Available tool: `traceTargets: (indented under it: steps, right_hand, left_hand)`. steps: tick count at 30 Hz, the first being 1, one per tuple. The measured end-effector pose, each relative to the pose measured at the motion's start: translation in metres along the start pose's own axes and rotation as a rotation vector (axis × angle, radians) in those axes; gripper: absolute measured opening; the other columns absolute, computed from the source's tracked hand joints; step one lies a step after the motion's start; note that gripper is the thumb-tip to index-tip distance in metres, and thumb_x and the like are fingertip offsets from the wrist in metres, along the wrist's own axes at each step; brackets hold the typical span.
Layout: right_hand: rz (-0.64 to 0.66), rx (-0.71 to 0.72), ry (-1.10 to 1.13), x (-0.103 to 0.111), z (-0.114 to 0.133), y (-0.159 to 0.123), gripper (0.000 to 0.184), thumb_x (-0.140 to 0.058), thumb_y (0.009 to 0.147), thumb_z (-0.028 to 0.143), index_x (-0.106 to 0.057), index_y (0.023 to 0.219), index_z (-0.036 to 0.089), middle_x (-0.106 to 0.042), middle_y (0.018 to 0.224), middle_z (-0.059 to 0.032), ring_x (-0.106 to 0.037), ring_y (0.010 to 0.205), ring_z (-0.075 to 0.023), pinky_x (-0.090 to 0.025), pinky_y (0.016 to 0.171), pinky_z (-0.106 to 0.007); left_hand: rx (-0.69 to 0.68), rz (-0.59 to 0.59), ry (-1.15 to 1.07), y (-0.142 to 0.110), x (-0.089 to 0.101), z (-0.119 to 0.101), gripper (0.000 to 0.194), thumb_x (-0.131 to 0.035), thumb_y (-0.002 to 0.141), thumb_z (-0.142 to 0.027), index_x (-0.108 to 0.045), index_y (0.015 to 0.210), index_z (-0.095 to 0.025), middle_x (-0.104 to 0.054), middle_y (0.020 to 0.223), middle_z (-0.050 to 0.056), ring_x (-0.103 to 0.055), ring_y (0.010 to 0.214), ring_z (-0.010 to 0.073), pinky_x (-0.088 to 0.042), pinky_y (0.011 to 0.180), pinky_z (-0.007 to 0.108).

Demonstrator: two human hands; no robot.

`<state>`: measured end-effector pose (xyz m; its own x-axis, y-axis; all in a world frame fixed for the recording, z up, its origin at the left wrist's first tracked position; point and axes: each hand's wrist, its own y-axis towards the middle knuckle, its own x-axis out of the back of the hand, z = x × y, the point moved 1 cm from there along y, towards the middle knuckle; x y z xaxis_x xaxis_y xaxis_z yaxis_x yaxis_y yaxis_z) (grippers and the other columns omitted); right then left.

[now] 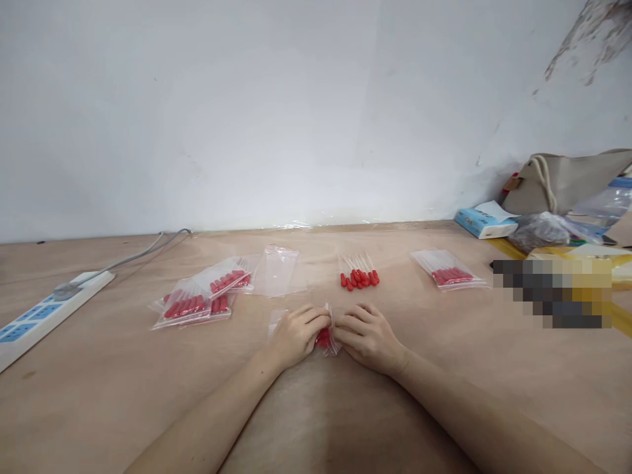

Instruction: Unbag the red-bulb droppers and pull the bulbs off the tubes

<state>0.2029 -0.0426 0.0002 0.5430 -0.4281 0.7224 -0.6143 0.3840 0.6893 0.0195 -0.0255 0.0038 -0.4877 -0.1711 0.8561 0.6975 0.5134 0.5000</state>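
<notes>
Two hands [302, 334] meet over a crumpled clear bag

Nearest, the left hand has its fingers closed on a small clear bag [332, 343] on the wooden table [276, 421], with red tips showing inside. The right hand [369, 337] is curled against the bag's other side; its thumb is hidden, so I cannot tell whether it pinches the plastic. Uneven pulling between the hands could crease or twist the thin film. The fingers cover much of the bag, and its mouth cannot be made out; if it is open, a tilt could let the contents slide out.

Part of another clear bag [277, 319] lies just beside the left hand, where a moving wrist could drag it.

Farther off, filled bags [192, 306] overlap to the left and could slide over one another if nudged. Beyond the hands, loose red-tipped sticks [359, 279] lie bunched with nothing visible around them, so a forward sweep of the right hand could scatter them. A flat clear bag [278, 273] lies left of them; being light, it could shift with a brush of the fingers. A single filled bag [450, 274] rests well to the right, less exposed.
</notes>
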Motion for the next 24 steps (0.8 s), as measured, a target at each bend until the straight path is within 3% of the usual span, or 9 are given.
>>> traceTargets:
  steps: [6, 10, 13, 17, 24]
  right_hand:
    - [0.084, -0.028, 0.244, -0.0032, -0.0011, -0.0021, 0.026, -0.031, 0.084, 0.007, -0.055, 0.085, 0.018, -0.063, 0.093, -0.0073, -0.055, 0.088, -0.0131, -0.044, 0.075, -0.025]
    - [0.161, -0.174, 0.355, -0.0063, -0.002, -0.0051, 0.023, -0.032, 0.084, 0.01, -0.053, 0.087, 0.018, -0.063, 0.09, -0.0066, -0.058, 0.078, -0.0121, -0.047, 0.066, -0.022]
    - [0.144, -0.233, 0.44, -0.0053, -0.0017, -0.004, 0.022, -0.035, 0.086, 0.014, -0.055, 0.09, 0.02, -0.063, 0.092, -0.0064, -0.059, 0.082, -0.013, -0.048, 0.07, -0.024]
    - [0.114, -0.199, 0.504, -0.003, 0.0001, 0.0001, 0.03, -0.032, 0.086, 0.015, -0.059, 0.093, 0.023, -0.063, 0.094, -0.0056, -0.058, 0.09, -0.0136, -0.048, 0.077, -0.026]
    - [0.171, -0.101, 0.355, -0.004, -0.0008, 0.0009, 0.032, -0.029, 0.084, 0.008, -0.059, 0.08, 0.019, -0.061, 0.079, -0.0047, -0.056, 0.072, -0.0118, -0.046, 0.064, -0.023]
  left_hand:
    - [-0.012, 0.034, -0.037, 0.001, 0.0018, 0.0001, 0.027, -0.036, 0.084, -0.009, -0.057, 0.098, -0.018, -0.063, 0.099, 0.005, -0.055, 0.093, 0.0163, -0.048, 0.079, 0.029]
    - [-0.007, 0.018, -0.058, 0.0021, 0.0038, 0.0003, 0.026, -0.035, 0.086, -0.012, -0.058, 0.098, -0.019, -0.063, 0.099, 0.005, -0.056, 0.093, 0.0145, -0.048, 0.079, 0.028]
    - [-0.017, 0.033, -0.047, 0.003, 0.0038, -0.0002, 0.027, -0.035, 0.086, -0.012, -0.058, 0.097, -0.019, -0.063, 0.1, 0.005, -0.056, 0.094, 0.015, -0.048, 0.08, 0.028]
    - [-0.045, 0.089, -0.01, 0.005, 0.0047, -0.002, 0.027, -0.034, 0.085, -0.011, -0.058, 0.095, -0.018, -0.061, 0.103, 0.005, -0.054, 0.093, 0.0157, -0.047, 0.08, 0.029]
    - [-0.106, 0.173, 0.051, 0.0063, 0.0048, -0.0029, 0.025, -0.034, 0.086, -0.01, -0.058, 0.086, -0.018, -0.06, 0.101, 0.004, -0.053, 0.094, 0.0159, -0.044, 0.082, 0.027]
